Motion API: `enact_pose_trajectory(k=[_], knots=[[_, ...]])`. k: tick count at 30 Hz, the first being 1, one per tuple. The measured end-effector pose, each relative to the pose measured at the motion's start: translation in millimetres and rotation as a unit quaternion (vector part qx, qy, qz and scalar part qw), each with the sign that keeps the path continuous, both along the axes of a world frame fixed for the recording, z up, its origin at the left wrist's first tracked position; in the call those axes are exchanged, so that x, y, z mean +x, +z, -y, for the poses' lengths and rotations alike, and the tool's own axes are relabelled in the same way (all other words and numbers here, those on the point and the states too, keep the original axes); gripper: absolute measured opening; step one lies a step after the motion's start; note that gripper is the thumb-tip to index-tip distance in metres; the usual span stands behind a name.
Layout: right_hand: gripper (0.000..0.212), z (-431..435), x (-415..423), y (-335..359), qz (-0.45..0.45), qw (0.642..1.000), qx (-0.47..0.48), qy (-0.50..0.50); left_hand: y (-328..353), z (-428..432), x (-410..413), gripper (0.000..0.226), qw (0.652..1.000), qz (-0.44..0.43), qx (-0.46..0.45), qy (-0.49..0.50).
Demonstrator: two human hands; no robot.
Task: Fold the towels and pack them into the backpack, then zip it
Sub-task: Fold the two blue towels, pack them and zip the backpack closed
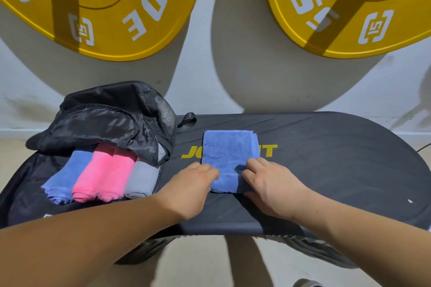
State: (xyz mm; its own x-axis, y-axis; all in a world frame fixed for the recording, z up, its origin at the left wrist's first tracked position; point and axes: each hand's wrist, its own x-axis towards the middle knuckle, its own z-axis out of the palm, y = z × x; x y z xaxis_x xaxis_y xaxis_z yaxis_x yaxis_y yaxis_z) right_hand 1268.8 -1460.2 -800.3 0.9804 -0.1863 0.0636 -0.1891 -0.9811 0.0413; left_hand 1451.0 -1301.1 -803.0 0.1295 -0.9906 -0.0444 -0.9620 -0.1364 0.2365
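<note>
Both forearms reached in from the bottom edge, and I could see the left hand (196, 178) and right hand (268, 180) set apart on the near half of the folded blue towel (227, 149). That towel lay flat on the middle of the black platform (331, 161), covering the centre of its yellow lettering (190, 152). My right hand's fingers lay fairly straight, pressing on the towel's near right part. My left hand's fingers were bent over the towel's left edge, their tips hidden, so I could not tell whether they pinched the cloth or only pressed it.

On the left end of the platform sat the black backpack (112, 119), unzipped, its flap slumped back. Four rolled towels lay side by side in its mouth: a blue roll (66, 176), two pink rolls (93, 175) and a grey roll (142, 177), the grey one nearest my left wrist. A strap loop (186, 121) stuck out behind the bag. Beyond the platform, two yellow weight plates (105, 7) leaned on the pale wall (233, 65). Below the platform's near edge, a shoe (305, 283) showed on the floor
</note>
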Motion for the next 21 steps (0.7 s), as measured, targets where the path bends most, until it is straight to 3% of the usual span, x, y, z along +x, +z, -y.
enact_pose_trajectory(k=[2, 5, 8, 11, 13, 15, 17, 19, 21], knots=[[0.027, 0.6, 2.9, 7.3, -0.016, 0.993, 0.101, -0.052, 2.2, 0.9, 6.2, 0.021, 0.995, -0.085, 0.007, 0.049], [0.032, 8.3, 7.8, 22.2, -0.052, 0.937, 0.310, -0.152, 8.0, 2.9, 12.3, 0.015, 0.958, -0.242, 0.025, 0.148], [0.014, 11.1, 13.5, 21.6, -0.038, 0.904, 0.374, -0.204, 4.7, 2.8, 13.0, 0.007, 0.934, -0.282, 0.022, 0.219], [0.011, 6.4, 20.5, 17.1, -0.044, 0.891, 0.373, -0.254, 2.6, 0.8, 15.5, 0.007, 0.960, -0.177, -0.054, 0.212], [0.012, 6.5, 24.7, 17.3, -0.064, 0.891, 0.353, -0.278, 2.3, 1.8, 16.4, 0.010, 0.991, -0.050, -0.095, 0.082], [0.017, 7.3, 26.5, 18.4, -0.088, 0.896, 0.327, -0.287, 4.2, 1.9, 9.9, 0.015, 0.993, 0.050, -0.094, -0.057], [0.023, 9.3, 26.9, 15.0, -0.095, 0.894, 0.323, -0.296, 4.1, -1.3, -0.9, 0.016, 0.986, 0.105, -0.082, -0.095], [0.028, 10.3, 25.2, 12.0, -0.058, 0.921, 0.262, -0.283, 2.9, -2.1, -5.4, 0.024, 0.987, 0.133, -0.055, -0.079], [0.024, 11.3, 23.7, 8.2, 0.028, 0.971, 0.156, -0.176, 2.8, 0.7, -3.4, 0.031, 0.989, 0.138, -0.013, -0.055]])
